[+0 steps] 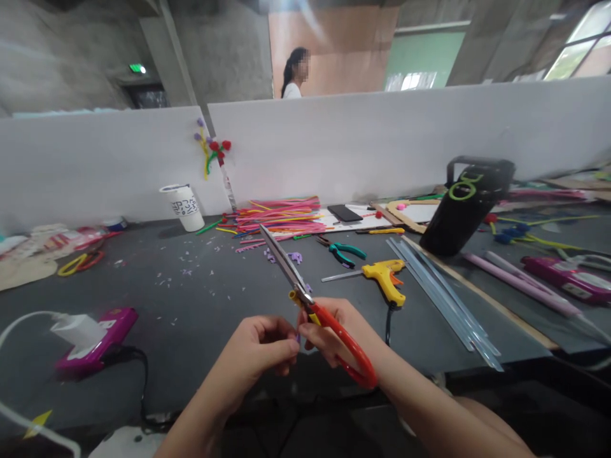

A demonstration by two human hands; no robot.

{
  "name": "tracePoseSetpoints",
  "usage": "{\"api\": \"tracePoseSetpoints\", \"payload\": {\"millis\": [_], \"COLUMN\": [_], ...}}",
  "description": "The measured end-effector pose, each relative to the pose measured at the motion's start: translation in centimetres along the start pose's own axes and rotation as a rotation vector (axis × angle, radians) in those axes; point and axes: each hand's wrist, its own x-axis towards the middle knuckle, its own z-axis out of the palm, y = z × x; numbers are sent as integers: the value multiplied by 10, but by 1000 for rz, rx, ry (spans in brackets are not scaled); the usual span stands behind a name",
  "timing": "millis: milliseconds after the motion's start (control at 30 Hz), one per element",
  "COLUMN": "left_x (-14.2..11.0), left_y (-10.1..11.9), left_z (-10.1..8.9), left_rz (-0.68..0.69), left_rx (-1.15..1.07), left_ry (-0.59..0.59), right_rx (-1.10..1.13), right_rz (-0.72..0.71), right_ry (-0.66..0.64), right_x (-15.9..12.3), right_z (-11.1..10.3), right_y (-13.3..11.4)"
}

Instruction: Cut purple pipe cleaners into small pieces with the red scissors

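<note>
My right hand [331,331] holds a pair of scissors [351,346] with red handles, its closed blades pointing up and away to the left. Close beside it, my left hand [267,346] pinches a small purple piece [298,337] between thumb and fingertips; most of that piece is hidden by the fingers. A yellow tube-like bit [293,296] shows near the scissors' pivot, and I cannot tell what it belongs to. Beyond the blades, small purple cut pieces [294,257] lie on the dark table [191,337].
Right of my hands lie a yellow glue gun [386,278], teal-handled pliers [347,252] and clear glue sticks [443,299]. A black bottle [465,210] stands behind. Colourful pipe cleaners [281,216] are piled before the white partition [334,146]. A purple power strip [100,343] sits left.
</note>
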Motion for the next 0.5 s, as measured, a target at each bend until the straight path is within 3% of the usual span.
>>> {"api": "tracePoseSetpoints", "payload": {"millis": [267,500], "left_x": [0,-1], "left_y": [2,3], "left_z": [-1,5], "left_rz": [12,-76], "left_rx": [-94,-241], "left_ry": [-52,-76], "right_rx": [-6,-49], "right_rz": [-27,-86], "right_ry": [21,73], "right_x": [0,0], "right_z": [2,4], "right_y": [4,6]}}
